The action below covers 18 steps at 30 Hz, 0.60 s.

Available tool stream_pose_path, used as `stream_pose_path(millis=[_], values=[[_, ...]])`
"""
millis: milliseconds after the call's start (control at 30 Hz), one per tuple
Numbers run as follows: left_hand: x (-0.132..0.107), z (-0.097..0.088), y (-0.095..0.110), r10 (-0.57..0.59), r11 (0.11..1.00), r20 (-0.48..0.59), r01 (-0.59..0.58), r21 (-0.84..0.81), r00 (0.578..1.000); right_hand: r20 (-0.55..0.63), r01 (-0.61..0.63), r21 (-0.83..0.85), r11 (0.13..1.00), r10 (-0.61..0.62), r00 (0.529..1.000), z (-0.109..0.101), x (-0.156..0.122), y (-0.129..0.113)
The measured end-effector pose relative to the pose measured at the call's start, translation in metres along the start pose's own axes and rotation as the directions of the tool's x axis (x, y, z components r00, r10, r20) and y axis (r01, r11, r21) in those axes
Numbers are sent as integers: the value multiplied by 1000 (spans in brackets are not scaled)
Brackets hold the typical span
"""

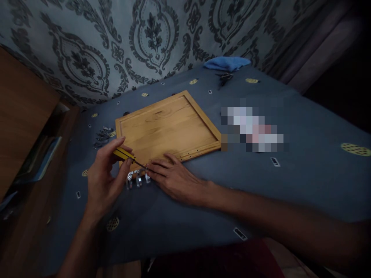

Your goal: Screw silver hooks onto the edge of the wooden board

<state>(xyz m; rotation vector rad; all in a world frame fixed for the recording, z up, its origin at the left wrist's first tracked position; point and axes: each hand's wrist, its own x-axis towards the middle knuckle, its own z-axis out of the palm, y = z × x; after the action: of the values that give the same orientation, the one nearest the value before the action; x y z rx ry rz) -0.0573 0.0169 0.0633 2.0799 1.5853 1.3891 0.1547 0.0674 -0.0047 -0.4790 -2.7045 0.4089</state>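
Observation:
My left hand (pixel 106 177) is closed around the yellow handle of a screwdriver (pixel 124 154). Its shaft slants down to the right, and the tip ends beside the fingertips of my right hand (pixel 179 179). That hand lies flat with its fingers stretched out over the near edge of a framed wooden panel (pixel 162 127). Shiny metal hooks (pixel 139 179) sit in a row along this edge, between my two hands. Whether my right fingertips touch a hook is too small to tell. Farther right, small dark holes show along the same edge.
Beyond the panel's left side lies a pile of small dark metal pieces (pixel 103 136). A blue cloth (pixel 227 63) and a dark object (pixel 225 78) lie at the back. Right of the panel is a pixelated item (pixel 252 129). Wooden furniture (pixel 26 123) borders the blue-covered table (pixel 304 173) at left.

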Motion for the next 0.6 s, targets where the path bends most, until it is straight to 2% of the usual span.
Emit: stream_pose_path(millis=[67,200,400,600], values=[[0,0,-1,0,1000,6,0,9,1000,-1,-2,4,1000,2,1000,-1,0,0],[-1,2,-3,33,998,-62,-30,61,997,6,-4,3,1000,4,1000,-3,0,-2],[3,4,6,-47,989,-51,39,-144,998,-8,-2,-8,1000,2,1000,-1,-1,-1],[7,1,14,0,983,-122,-23,-182,992,-34,6,-14,1000,-7,999,7,0,2]])
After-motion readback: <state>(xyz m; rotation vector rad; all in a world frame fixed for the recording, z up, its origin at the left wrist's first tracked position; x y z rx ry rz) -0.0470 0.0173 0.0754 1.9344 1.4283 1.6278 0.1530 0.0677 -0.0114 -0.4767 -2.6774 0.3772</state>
